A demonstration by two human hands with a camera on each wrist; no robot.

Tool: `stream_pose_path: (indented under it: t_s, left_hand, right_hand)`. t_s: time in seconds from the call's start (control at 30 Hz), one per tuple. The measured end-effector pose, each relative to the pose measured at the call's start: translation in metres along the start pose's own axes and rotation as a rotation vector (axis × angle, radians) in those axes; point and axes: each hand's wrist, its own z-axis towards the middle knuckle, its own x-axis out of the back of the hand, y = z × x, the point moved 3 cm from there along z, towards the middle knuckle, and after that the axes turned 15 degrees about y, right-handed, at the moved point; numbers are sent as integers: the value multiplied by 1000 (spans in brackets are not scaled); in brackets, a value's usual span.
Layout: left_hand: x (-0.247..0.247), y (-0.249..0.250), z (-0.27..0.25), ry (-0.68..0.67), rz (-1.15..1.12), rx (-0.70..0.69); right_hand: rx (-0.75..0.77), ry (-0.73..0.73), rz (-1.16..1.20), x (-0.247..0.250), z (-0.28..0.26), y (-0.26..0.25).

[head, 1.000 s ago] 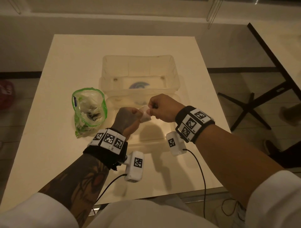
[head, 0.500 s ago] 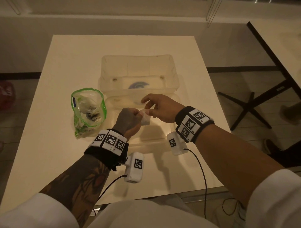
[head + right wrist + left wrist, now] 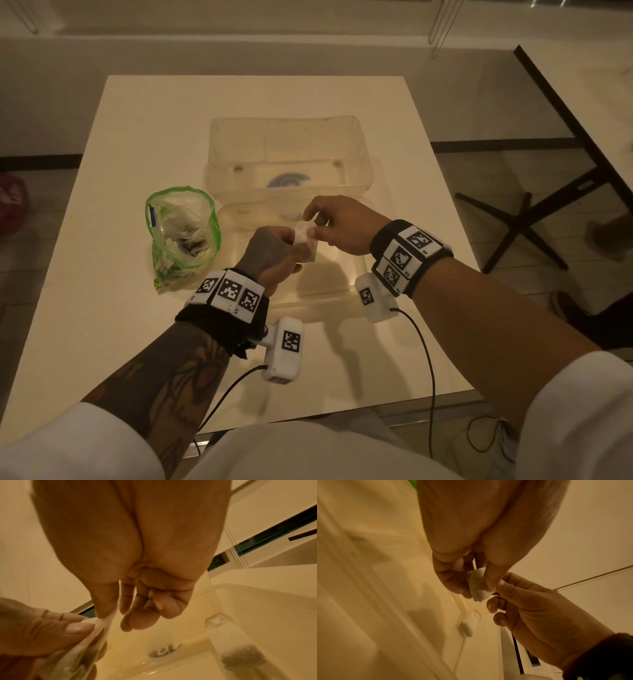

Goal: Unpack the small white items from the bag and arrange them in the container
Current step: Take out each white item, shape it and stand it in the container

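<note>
A small white sachet (image 3: 303, 235) hangs between both hands above the near clear tray (image 3: 342, 287). My left hand (image 3: 291, 240) pinches it between thumb and fingers; in the left wrist view the sachet (image 3: 477, 585) shows pale with darker contents. My right hand (image 3: 315, 226) pinches its upper edge with thumb and forefinger, the edge (image 3: 102, 619) stretched between both thumbs. The open zip bag (image 3: 181, 236) with a green rim stands left of my left hand and holds more sachets. The deeper clear container (image 3: 287, 137) sits behind the tray.
Another small sachet (image 3: 465, 628) lies on the tray floor below my hands. A round dark mark (image 3: 287, 180) shows on the deep container's bottom. A second table (image 3: 582, 102) and a black chair base (image 3: 520, 226) stand to the right.
My right hand loosened its grip, lifted its forefinger, then took the sachet again at its upper edge. The left hand kept hold. Both hands stayed over the near tray.
</note>
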Motion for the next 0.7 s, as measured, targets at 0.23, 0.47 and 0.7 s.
stream_pose_path:
  t_s: [0.23,0.47,0.7]
  left_hand:
    - [-9,-3,-5,-116,25,45]
    - [-8,-2,0,-103,146,10]
    - [-7,0,0,-23,236,-4]
  right_hand:
    - [-7,18,19,5,2,-1]
    - [10,42,-54,6,2,2]
    - [-17,35,-101,15,3,5]
